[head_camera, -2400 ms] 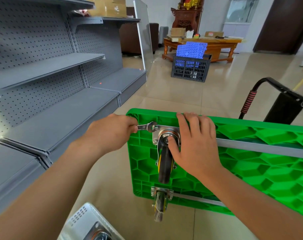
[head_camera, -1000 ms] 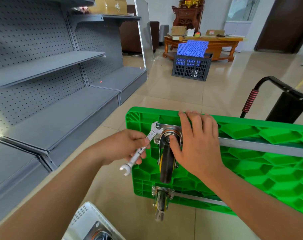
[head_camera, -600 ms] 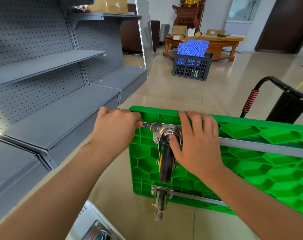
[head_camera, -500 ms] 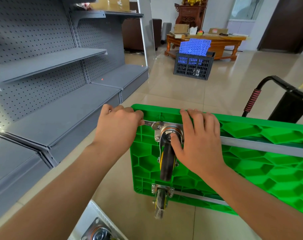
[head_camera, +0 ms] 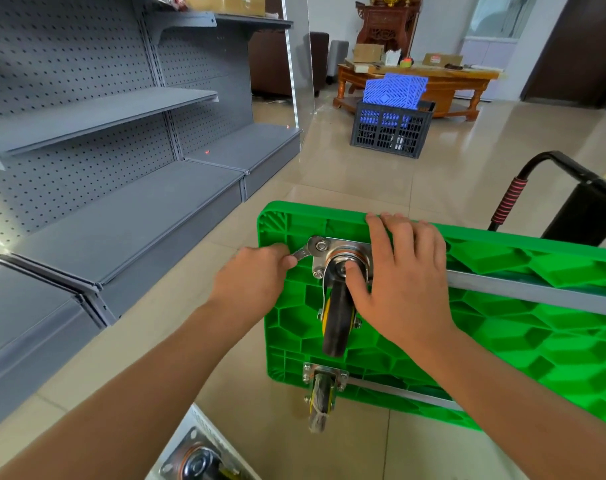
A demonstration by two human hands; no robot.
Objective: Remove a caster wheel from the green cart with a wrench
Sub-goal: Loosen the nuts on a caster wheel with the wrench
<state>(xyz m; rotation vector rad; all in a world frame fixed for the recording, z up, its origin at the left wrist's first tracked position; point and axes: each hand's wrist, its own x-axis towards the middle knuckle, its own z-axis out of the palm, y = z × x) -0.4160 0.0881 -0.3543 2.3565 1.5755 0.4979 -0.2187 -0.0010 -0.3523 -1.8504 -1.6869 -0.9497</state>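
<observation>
The wrench [head_camera: 303, 252] is gripped by the left hand [head_camera: 256, 275] on a mounting-plate bolt [head_camera: 320, 244] (loosening stage); the caster wheel [head_camera: 336, 317] is steadied by the flat, relaxed right hand [head_camera: 398, 271]. Another turn is judged necessary.

Bright, even daylight. Source looks like the window [head_camera: 495, 15] at top right, which is blown out to near white. Broad soft glare on the glossy floor tiles [head_camera: 468, 168] below that window. Shadows soft and weak: a faint one on the floor just left of the green cart [head_camera: 502, 341]. Strong wide-angle bending: grey shelving [head_camera: 104, 109] far left of the window bows outward. Centre sharp; bottom edge slightly soft.
</observation>
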